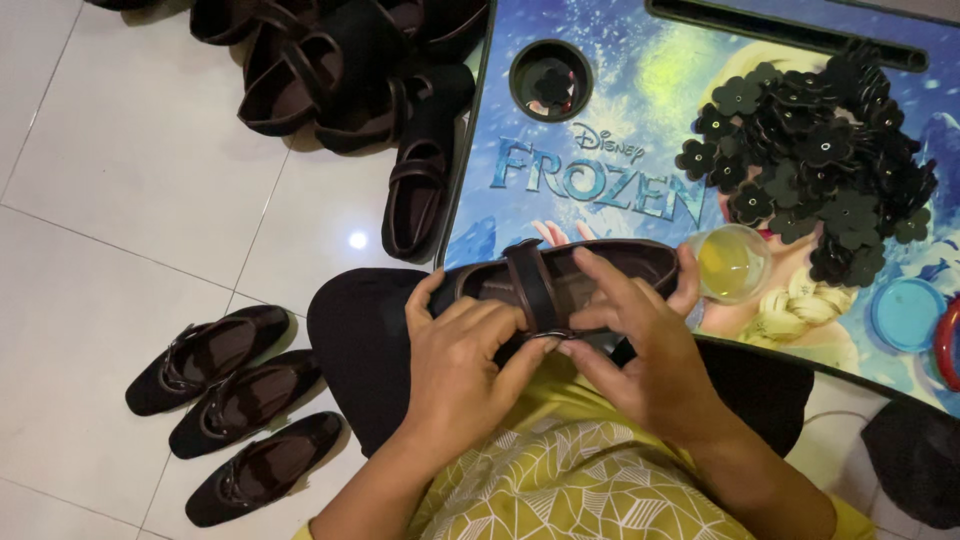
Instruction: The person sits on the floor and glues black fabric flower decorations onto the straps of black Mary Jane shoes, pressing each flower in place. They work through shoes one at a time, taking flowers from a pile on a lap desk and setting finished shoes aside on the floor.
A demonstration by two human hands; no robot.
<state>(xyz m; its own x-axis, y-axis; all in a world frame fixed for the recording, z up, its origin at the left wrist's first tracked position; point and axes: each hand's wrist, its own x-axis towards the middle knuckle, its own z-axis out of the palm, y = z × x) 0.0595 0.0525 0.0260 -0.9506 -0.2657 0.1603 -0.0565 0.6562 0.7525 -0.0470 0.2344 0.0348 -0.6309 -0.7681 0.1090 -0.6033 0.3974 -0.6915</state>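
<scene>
A dark brown strap shoe (600,265) lies sideways across my lap at the near edge of a small blue printed table (600,120). My left hand (462,360) grips the shoe's heel end, thumb near the strap buckle. From the other side, my right hand (645,345) holds the shoe and pinches the strap's (530,280) lower end by the buckle. A heap of dark flower-shaped cut-outs (815,160) rests on the table to the right.
A small clear cup of yellow liquid (732,262) stands just right of the shoe. The table's round cup hole (550,80) holds a flower piece. Three finished-looking shoes (235,400) line the white floor at left; a pile of dark shoes (350,80) lies above. A blue lid (905,312) sits far right.
</scene>
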